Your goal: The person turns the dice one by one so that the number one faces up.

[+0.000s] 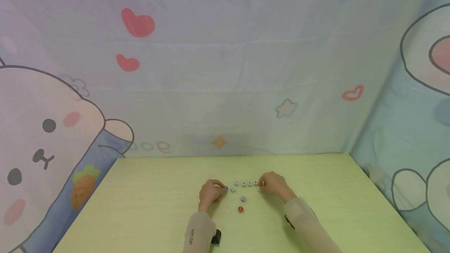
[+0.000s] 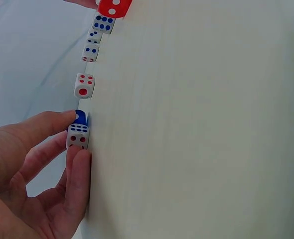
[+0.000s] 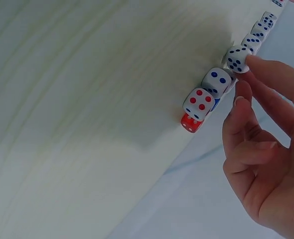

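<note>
My left hand [image 1: 211,192] is at the left end of a loose group of small dice. In the left wrist view its fingertips press a blue die [image 2: 80,117] and a white die [image 2: 77,135] between them, one against the other. On the right, my right hand [image 1: 275,184] pinches a white die [image 3: 237,59] with blue pips between thumb and finger. That die is beside a row of white dice [image 3: 251,43]. A red die [image 3: 191,123] and a white die with red pips [image 3: 199,103] overlap in the right wrist view.
Between the hands, several white dice [image 1: 244,184] form a short row on the pale yellow-green table [image 1: 158,206]. Nearer the person lie a white die [image 1: 243,198] and a red die [image 1: 240,209]. A printed cloth [image 1: 225,69] hangs behind the table.
</note>
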